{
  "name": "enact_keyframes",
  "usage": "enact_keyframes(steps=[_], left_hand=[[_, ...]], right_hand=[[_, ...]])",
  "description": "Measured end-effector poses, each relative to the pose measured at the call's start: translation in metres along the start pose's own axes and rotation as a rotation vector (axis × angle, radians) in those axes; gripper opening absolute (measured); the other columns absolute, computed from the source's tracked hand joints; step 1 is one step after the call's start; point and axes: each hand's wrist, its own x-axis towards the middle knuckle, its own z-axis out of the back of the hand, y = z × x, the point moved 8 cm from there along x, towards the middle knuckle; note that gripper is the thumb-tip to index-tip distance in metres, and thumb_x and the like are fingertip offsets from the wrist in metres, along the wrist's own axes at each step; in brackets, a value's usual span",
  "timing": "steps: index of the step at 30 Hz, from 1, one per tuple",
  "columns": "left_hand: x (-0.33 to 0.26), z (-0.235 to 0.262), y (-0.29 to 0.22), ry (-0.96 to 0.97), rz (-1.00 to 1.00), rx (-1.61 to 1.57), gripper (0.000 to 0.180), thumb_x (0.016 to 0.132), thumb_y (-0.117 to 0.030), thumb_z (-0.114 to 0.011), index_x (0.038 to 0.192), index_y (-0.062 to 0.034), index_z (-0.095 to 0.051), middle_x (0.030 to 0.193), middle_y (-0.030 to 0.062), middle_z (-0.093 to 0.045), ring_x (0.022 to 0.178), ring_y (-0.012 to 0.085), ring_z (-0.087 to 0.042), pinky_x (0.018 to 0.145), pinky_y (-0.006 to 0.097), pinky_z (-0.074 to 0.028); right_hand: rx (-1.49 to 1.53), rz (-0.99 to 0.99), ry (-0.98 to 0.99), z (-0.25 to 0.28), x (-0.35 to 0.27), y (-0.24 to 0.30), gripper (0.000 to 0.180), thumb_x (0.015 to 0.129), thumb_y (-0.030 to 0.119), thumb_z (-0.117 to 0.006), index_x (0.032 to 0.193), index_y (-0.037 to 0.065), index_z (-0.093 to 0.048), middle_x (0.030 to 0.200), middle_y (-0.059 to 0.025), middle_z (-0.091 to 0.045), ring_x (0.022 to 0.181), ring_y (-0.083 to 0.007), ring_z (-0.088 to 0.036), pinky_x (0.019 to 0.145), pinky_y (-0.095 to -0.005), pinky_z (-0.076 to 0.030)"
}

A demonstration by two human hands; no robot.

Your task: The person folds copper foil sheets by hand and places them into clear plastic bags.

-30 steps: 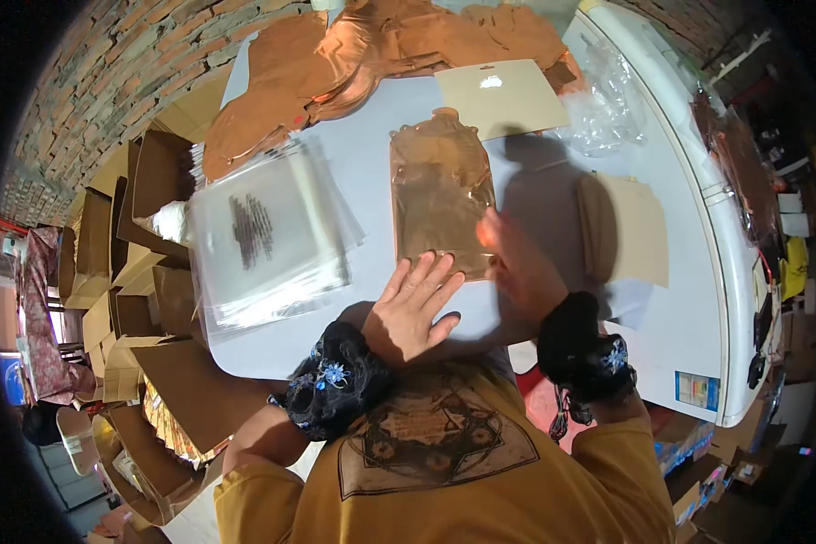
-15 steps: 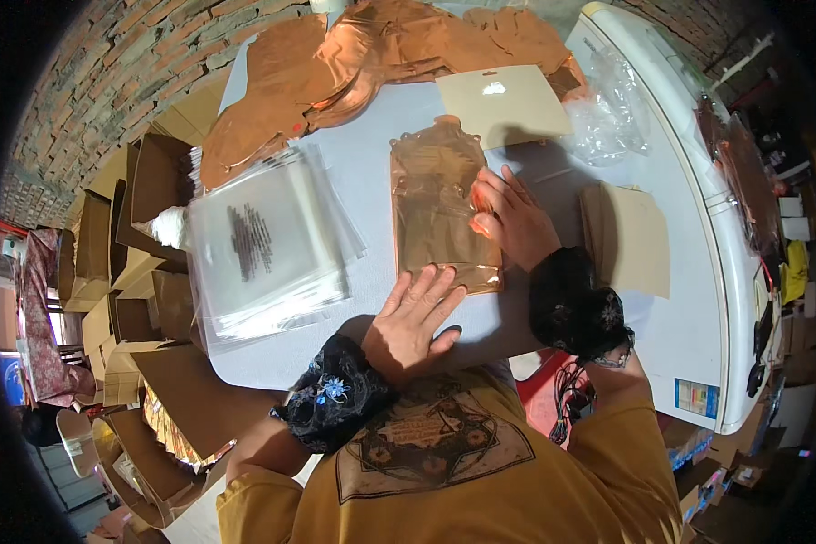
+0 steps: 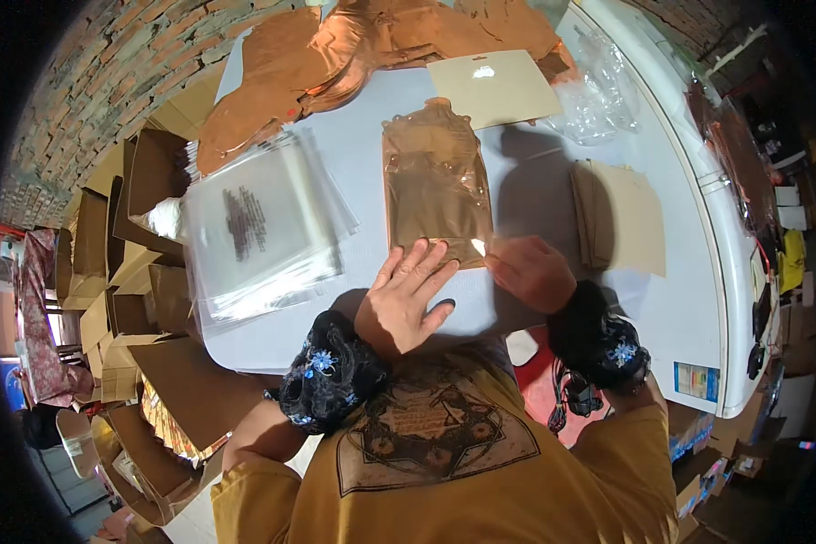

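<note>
White table (image 3: 535, 195), both hands flat on packet (image 3: 435, 186)

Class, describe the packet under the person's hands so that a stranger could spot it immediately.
Start at the white table. At its near edge, both hands press the bottom of a clear-bagged tan packet. Unlike the bare card beyond, it is glossy and bulging.

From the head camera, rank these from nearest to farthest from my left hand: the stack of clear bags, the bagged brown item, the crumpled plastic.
From the left hand:
1. Bagged brown item, touching the fingertips, just ahead.
2. Stack of clear bags, to the left.
3. Crumpled plastic, far right corner.
</note>
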Motion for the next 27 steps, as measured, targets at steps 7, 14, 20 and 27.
enact_keyframes(steps=[7,14,20,27], left_hand=[[0.001,0.0,-0.002,-0.084,0.018,0.086,0.043,0.094,-0.025,-0.062,0.135,-0.0123,-0.058,0.145,0.0081,-0.052,0.139,0.0247,-0.045,0.115,0.044,-0.034],[0.011,0.002,-0.003,-0.044,0.008,0.15,0.035,0.096,-0.019,-0.06,0.131,-0.0105,-0.059,0.14,0.0092,-0.056,0.132,0.0261,-0.052,0.109,0.042,-0.04],[0.02,0.008,-0.014,0.058,-0.087,0.315,0.04,0.093,-0.011,-0.052,0.132,-0.004,-0.054,0.136,0.0141,-0.058,0.127,0.0303,-0.056,0.106,0.041,-0.044],[0.021,0.004,-0.019,0.05,-0.157,0.388,0.043,0.084,-0.01,-0.054,0.126,-0.0023,-0.055,0.135,0.0189,-0.057,0.124,0.0328,-0.058,0.101,0.041,-0.049]], right_hand=[[-0.021,0.036,-0.011,0.0,0.004,0.009,0.022,0.077,0.012,-0.064,0.097,0.004,-0.062,0.098,-0.0075,-0.06,0.095,-0.0228,-0.06,0.084,-0.0312,-0.054],[0.028,-0.026,-0.034,-0.006,0.005,0.006,0.014,0.078,0.011,-0.065,0.09,0.006,-0.06,0.093,-0.0062,-0.059,0.088,-0.0213,-0.06,0.072,-0.0319,-0.054],[-0.091,0.023,0.068,-0.018,0.009,0.007,0.01,0.076,0.014,-0.065,0.082,0.008,-0.059,0.09,-0.0052,-0.056,0.084,-0.0194,-0.055,0.067,-0.0318,-0.052],[0.104,-0.038,0.068,-0.012,0.02,-0.005,0.015,0.073,0.014,-0.07,0.083,0.009,-0.059,0.082,-0.0036,-0.054,0.077,-0.0216,-0.057,0.064,-0.0356,-0.05]])
